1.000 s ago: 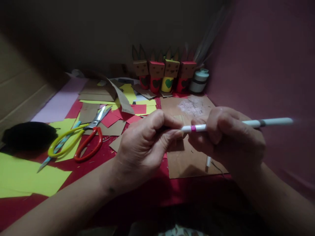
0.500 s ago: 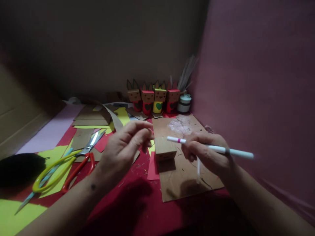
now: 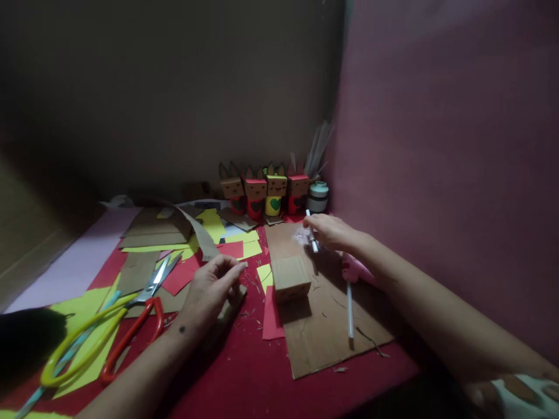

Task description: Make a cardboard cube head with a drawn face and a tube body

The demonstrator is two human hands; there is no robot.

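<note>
My right hand (image 3: pixel 332 231) reaches forward over the brown cardboard sheet (image 3: pixel 332 331) and is closed round a white pen (image 3: pixel 311 235), whose tip points toward the back. My left hand (image 3: pixel 212 288) hovers low over cardboard scraps with thumb and fingers pinched together; whether it holds anything is hidden. Between the hands a small cardboard box (image 3: pixel 291 278) stands on the sheet. Another white pen (image 3: pixel 349 309) lies on the sheet at the right.
Several paper-roll figures with ears (image 3: pixel 264 192) and a small jar (image 3: pixel 318 197) line the back wall. Scissors with a red and a yellow handle (image 3: pixel 109 326) lie at the left among yellow, red and brown scraps. A pink wall closes the right side.
My right hand has carried the pen away from me toward the back of the sheet. My left hand has dropped lower. The view has tilted upward.
</note>
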